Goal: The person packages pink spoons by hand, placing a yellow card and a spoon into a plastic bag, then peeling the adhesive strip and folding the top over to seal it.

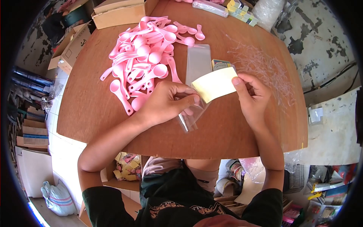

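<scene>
Left fingers (193,100) closed on clear bag (188,123); right fingers (237,82) pinch yellow card (214,86) by one end, likely keeping it steady.

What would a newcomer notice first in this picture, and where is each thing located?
Probably the big heap of pink spoons, on the left half of the brown table. Next, perhaps, the pale yellow slip to its right: the right hand pinches one end, while the left hand holds a clear bag near the other.
</scene>
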Tool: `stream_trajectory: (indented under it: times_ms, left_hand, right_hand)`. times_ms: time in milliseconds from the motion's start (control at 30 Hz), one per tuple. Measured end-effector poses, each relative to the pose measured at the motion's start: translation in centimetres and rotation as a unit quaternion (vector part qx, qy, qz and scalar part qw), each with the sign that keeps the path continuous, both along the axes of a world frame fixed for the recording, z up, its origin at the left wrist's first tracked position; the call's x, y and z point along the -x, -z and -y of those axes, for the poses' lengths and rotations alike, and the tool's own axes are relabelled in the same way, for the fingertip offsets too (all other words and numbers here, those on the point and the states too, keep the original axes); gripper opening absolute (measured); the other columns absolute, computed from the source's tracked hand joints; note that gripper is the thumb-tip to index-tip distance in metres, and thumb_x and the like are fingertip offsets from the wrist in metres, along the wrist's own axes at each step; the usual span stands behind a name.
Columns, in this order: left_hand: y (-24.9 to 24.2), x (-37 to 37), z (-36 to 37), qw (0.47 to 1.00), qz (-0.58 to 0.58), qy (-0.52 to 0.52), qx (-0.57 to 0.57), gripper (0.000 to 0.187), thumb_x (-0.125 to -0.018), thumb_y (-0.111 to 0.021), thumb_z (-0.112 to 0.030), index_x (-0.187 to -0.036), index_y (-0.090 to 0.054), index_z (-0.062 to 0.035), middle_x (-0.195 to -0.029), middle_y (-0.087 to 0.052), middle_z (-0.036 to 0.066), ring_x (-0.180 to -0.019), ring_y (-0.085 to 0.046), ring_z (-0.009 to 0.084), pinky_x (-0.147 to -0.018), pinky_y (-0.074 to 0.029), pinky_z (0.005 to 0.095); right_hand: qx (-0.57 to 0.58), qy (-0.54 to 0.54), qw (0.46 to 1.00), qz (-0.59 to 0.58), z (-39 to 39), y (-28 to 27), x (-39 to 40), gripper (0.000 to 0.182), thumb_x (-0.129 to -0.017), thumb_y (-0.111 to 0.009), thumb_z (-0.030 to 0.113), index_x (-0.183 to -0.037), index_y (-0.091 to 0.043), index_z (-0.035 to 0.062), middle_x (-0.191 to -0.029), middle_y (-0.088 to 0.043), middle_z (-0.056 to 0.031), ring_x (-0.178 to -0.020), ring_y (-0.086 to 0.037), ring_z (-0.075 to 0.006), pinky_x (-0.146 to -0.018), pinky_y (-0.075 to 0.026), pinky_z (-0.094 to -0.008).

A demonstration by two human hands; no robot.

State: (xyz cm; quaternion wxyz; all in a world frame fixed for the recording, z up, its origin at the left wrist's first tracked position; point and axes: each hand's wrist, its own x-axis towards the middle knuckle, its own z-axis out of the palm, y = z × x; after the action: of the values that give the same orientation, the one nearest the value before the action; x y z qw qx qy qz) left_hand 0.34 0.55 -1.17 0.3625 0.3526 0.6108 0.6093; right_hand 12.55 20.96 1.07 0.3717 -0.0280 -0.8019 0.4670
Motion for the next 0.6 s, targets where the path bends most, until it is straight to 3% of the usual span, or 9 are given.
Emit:
stream_trajectory:
  times_ms: [200,600]
  left_hand:
    - [-0.1,0.1,0.1,1.000,0.006,-0.006,-0.009,0.022,-0.092,-0.062,-0.011,-0.105,-0.067,0.0065,-0.091,-0.071,0.013,-0.069,-0.068,0.0143,-0.059,-0.054,0.0233]
    - [-0.3,-0.3,0.0,0.999,-0.007,0.033,0.034,0.029,-0.092,-0.065,-0.019,-0.105,-0.066,0.0059,-0.084,-0.070,0.008,-0.069,-0.068,0.0128,-0.058,-0.052,0.0228]
  right_hand:
    - [0.085,-0.018,0.996,0.009,0.0,0.2,0.2,0.013,-0.088,-0.068,0.008,-0.095,-0.068,-0.0033,-0.080,-0.065,-0.0002,-0.066,-0.052,-0.0014,-0.055,-0.038,-0.0164]
    - [0.069,-0.108,0.991,0.047,1.2,1.8,0.3,0.013,-0.087,-0.069,0.007,-0.097,-0.067,-0.0013,-0.079,-0.066,-0.0012,-0.068,-0.055,-0.0018,-0.058,-0.041,-0.0167]
